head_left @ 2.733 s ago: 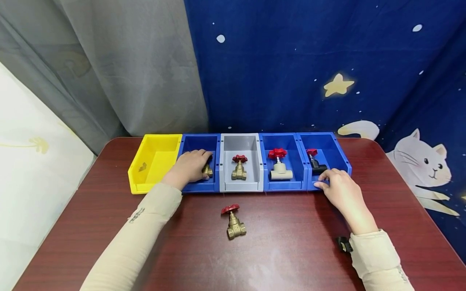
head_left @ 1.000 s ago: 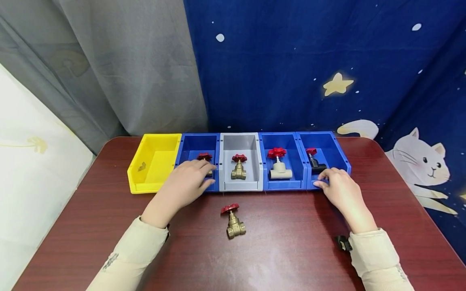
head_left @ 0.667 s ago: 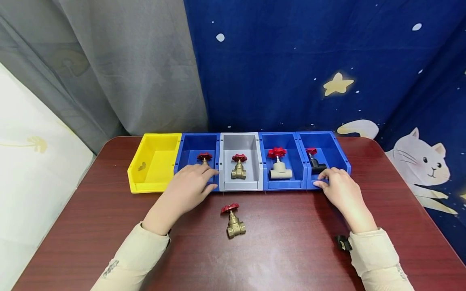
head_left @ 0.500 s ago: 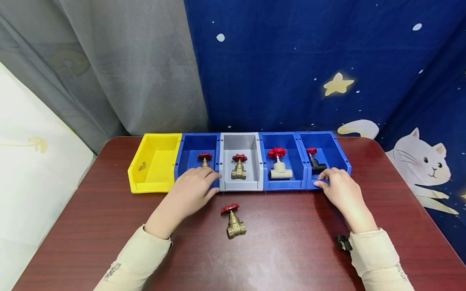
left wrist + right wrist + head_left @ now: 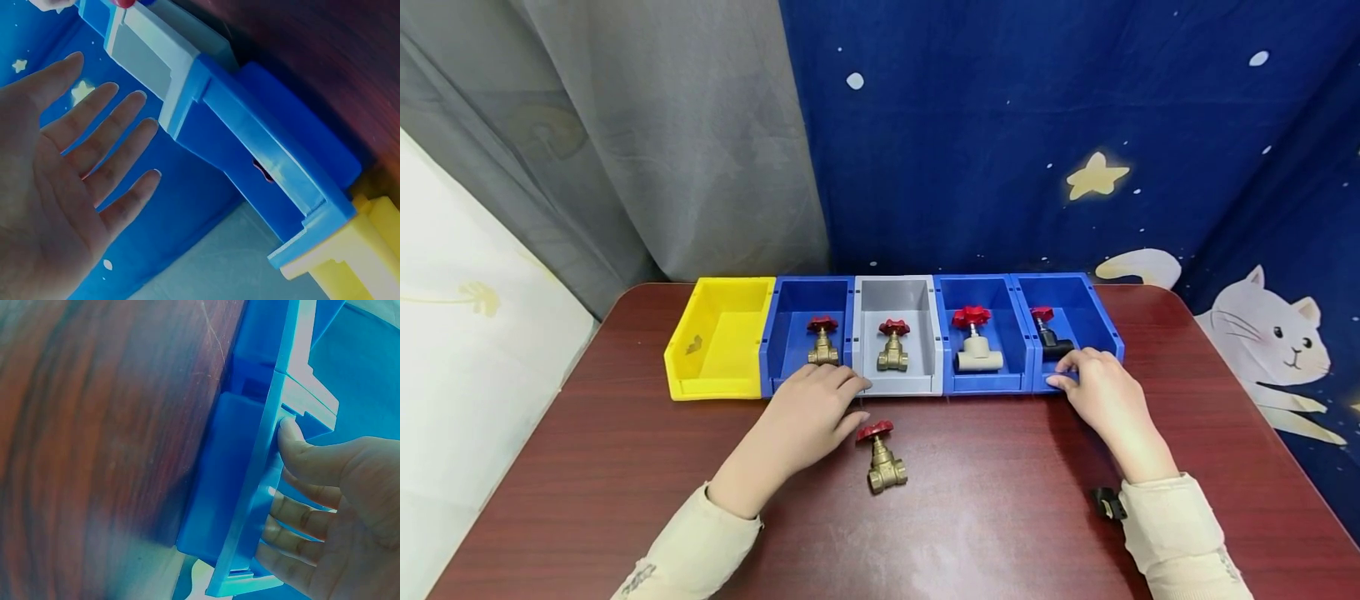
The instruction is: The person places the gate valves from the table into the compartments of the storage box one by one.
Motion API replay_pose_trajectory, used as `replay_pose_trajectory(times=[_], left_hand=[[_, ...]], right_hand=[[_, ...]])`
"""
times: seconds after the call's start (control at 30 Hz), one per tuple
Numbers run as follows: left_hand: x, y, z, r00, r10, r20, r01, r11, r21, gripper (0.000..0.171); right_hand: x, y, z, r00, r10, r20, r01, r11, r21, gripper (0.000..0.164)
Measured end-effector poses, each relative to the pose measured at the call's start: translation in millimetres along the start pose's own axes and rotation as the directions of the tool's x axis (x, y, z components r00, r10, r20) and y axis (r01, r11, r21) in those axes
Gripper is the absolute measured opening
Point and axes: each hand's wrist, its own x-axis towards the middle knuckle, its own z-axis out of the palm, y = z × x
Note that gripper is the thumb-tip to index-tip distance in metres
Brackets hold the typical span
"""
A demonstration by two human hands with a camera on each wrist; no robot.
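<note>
My left hand [image 5: 812, 417] is over the table just in front of the left blue bin [image 5: 786, 333], its fingers spread and holding nothing in the left wrist view. Close to its thumb lies a brass gate valve [image 5: 886, 467] with a red handwheel, loose on the table. A similar brass valve [image 5: 823, 343] stands in that blue bin, beyond my fingertips. My right hand [image 5: 1101, 396] rests at the front lip of the rightmost blue bin [image 5: 250, 506]; in the right wrist view the thumb touches the rim and the loosely bent fingers lie over it. A black valve [image 5: 1054, 343] with a red handwheel sits inside.
A grey bin [image 5: 898, 386] with a brass valve [image 5: 892, 350] stands mid-row. Right of it, another blue bin [image 5: 988, 383] holds a beige tee-shaped valve [image 5: 977, 354]. A yellow bin [image 5: 715, 387] ends the row at left. Curtains [image 5: 962, 167] hang behind the table.
My left hand has let go of the brass valve in the left blue bin and drawn back toward me and to the right. The right hand has stayed in place.
</note>
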Motion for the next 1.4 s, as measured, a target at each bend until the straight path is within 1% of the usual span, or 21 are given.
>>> replay_pose_trajectory(times=[0.23, 0.4, 0.57, 0.9, 1.03, 1.17, 1.4], left_hand=[[-2.1, 11.4, 8.0, 1.0, 0.0, 0.01, 0.0, 1.0, 0.008, 0.042], [-4.6, 18.2, 14.6, 1.0, 0.031, -0.003, -0.031, 0.999, 0.025, 0.044], [-6.7, 24.1, 16.6, 0.999, 0.049, -0.01, -0.049, 0.998, 0.047, 0.048], [-8.3, 30.2, 23.5, 0.998, 0.057, -0.001, -0.056, 0.994, 0.096, 0.058], [-8.5, 33.0, 25.0, 0.999, 0.052, 0.011, -0.052, 0.995, 0.088, 0.058], [-8.6, 36.1, 26.8, 0.999, 0.053, 0.009, -0.053, 0.996, 0.077, 0.055], [-10.7, 40.0, 32.0, 0.999, 0.043, -0.007, -0.042, 0.997, 0.062, 0.061]], right_hand=[[0.5, -0.6, -0.5, 1.0, 0.003, 0.002, -0.003, 1.0, 0.0, 0.018], [0.4, -0.5, -0.1, 1.0, 0.002, 0.004, -0.002, 1.0, 0.001, 0.019], [0.0, -0.4, 0.1, 1.0, 0.001, 0.002, -0.001, 1.0, 0.0, 0.018], [-1.2, 0.7, 0.8, 1.0, 0.002, 0.0, -0.002, 1.0, 0.003, 0.018], [-1.1, 1.1, 0.6, 1.0, 0.002, 0.001, -0.002, 1.0, 0.003, 0.019], [-0.5, 1.1, -0.1, 1.0, 0.002, 0.001, -0.002, 1.0, 0.003, 0.018], [-0.1, -0.3, -0.7, 1.0, 0.004, 0.009, -0.004, 1.0, 0.004, 0.018]])
